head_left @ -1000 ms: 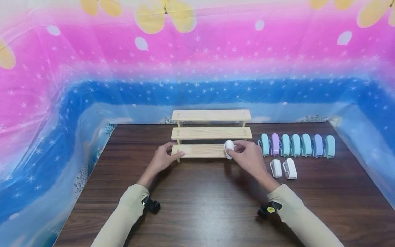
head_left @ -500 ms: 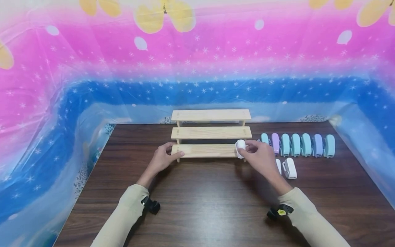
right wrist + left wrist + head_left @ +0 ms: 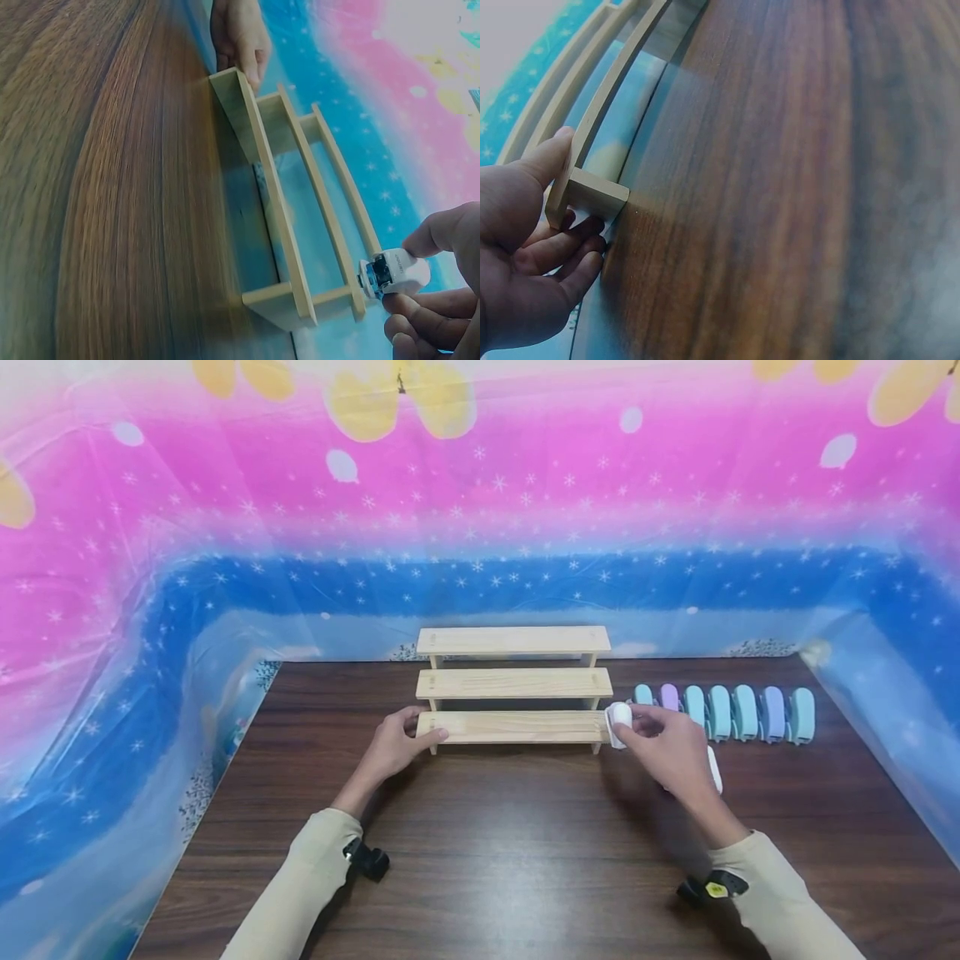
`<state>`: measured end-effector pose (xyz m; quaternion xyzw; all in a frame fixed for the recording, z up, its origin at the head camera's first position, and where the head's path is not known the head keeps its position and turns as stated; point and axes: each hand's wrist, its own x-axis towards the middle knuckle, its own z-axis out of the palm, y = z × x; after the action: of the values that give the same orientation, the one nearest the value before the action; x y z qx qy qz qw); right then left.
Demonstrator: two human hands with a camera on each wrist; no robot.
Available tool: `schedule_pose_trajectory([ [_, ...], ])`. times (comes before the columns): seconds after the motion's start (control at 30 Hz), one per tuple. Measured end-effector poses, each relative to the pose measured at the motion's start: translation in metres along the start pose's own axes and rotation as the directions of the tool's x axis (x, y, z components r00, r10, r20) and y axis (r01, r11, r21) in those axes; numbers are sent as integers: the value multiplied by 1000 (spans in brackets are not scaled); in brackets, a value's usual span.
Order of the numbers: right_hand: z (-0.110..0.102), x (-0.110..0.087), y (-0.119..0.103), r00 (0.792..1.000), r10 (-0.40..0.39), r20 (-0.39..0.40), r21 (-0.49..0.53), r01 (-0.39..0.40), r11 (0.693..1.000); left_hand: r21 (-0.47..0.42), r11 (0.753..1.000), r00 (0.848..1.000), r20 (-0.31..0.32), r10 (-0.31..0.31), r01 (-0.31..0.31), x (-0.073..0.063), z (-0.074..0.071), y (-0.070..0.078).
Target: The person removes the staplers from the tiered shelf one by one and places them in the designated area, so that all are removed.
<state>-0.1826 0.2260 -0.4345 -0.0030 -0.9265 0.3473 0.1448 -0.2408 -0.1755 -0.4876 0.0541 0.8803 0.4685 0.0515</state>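
A three-tier wooden step shelf (image 3: 517, 683) stands at the table's back. My left hand (image 3: 396, 747) grips the left end of its lowest tier, thumb on top and fingers curled beneath, as the left wrist view shows. Between thumb and fingers, my right hand (image 3: 666, 747) pinches a small white stapler-like tool (image 3: 619, 725) with a rounded top. It is held upright just past the lowest tier's right end. In the right wrist view, a dark and metal end of the white tool (image 3: 407, 271) faces the shelf. Another white tool (image 3: 716, 770) shows partly behind my right hand.
Right of the shelf stands a row of similar tools: a purple one (image 3: 669, 696), a bluish one (image 3: 772, 714) and several teal ones, including a teal tool (image 3: 801, 716) at the far end. A printed cloth (image 3: 480, 527) hangs behind the brown table (image 3: 480, 860).
My right hand has moved right with the white tool, from over the lowest tier to past its right end, now covering more of the tools behind it. My left hand stays put.
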Motion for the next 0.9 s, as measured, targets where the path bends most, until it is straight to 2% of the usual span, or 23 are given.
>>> schedule_pose_trajectory([
  [0.2,-13,-6,7,999,50,3,-19,-50,999,-1,1000,1000,2,2,-2,0,0,0],
  [0.63,-44,-12,29,995,83,-57,-54,-86,995,-2,1000,1000,-2,-3,3,1,1,0],
  [0.9,-60,-17,44,985,153,-84,-60,-159,986,-5,1000,1000,-5,-3,3,1,1,0],
])
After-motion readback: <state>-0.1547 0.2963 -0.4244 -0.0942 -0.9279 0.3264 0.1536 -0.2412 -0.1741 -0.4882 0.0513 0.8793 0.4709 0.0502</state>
